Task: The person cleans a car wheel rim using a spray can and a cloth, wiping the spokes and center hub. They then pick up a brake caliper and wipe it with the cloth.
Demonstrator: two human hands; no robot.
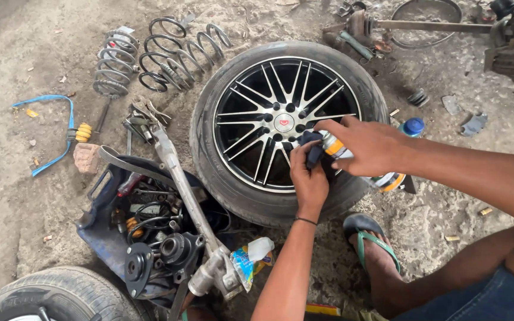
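Nearest you, at the lower middle of the frame, your left forearm rises from the bottom edge, and your left hand (pixel 309 178) sits just right of centre, fingers curled shut around a dark blue cloth (pixel 313 147) pressed against the spokes of the alloy wheel (pixel 285 122). The cloth bunches up above your knuckles, touching the rim face a little below and to the right of the red hub cap (pixel 284 122).

Just beside it, coming in from the right edge, your right hand (pixel 369 146) is clenched round a spray can (pixel 361 164). The can's long axis runs diagonally, its nozzle end at upper left pointing into the cloth, its base down at lower right. The nozzle end meets or nearly meets the cloth; I cannot tell which. Both hands are at the wheel; the left one is on the cloth.

Farther off, the wheel lies flat on the dirt, filling the centre, with coil springs (pixel 168 50) beyond it at upper left.
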